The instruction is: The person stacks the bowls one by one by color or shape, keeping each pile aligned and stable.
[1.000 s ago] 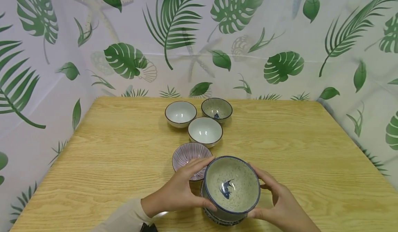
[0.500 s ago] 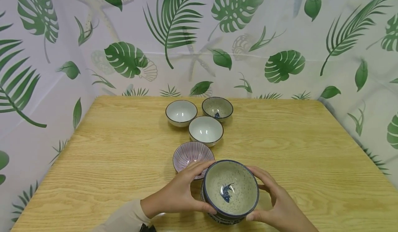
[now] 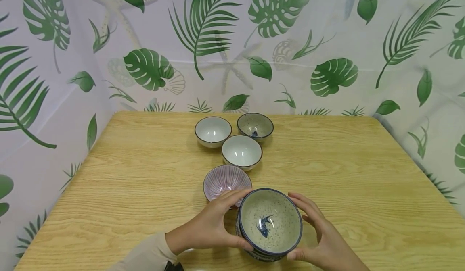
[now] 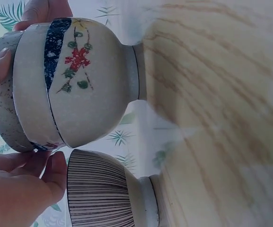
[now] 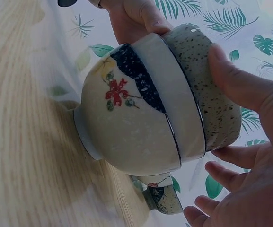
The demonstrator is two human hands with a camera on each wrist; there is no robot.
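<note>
Both hands hold a speckled bowl [image 3: 279, 222] with a blue rim and a blue fish inside. My left hand [image 3: 205, 226] grips its left side between thumb and fingers; my right hand [image 3: 319, 234] grips the right side. This bowl sits nested on top of a stack. In the wrist views a cream bowl's pale band [image 4: 30, 85] shows beneath it, and below that a cream bowl [image 5: 131, 137] painted with red flowers stands on the table. Just beyond my left fingers is a purple-striped bowl [image 3: 222, 178], partly hidden by that hand.
Two white bowls [image 3: 213, 130] with dark rims stand farther back, one nearer than the other. A second speckled fish bowl [image 3: 255, 124] is at the back right of them. The wooden table [image 3: 145, 174] meets a leaf-printed cloth [image 3: 225, 89] behind and at both sides.
The speckled fish bowl has come down slightly and settled into the stack, with both hands still around it. The other bowls have stayed in place.
</note>
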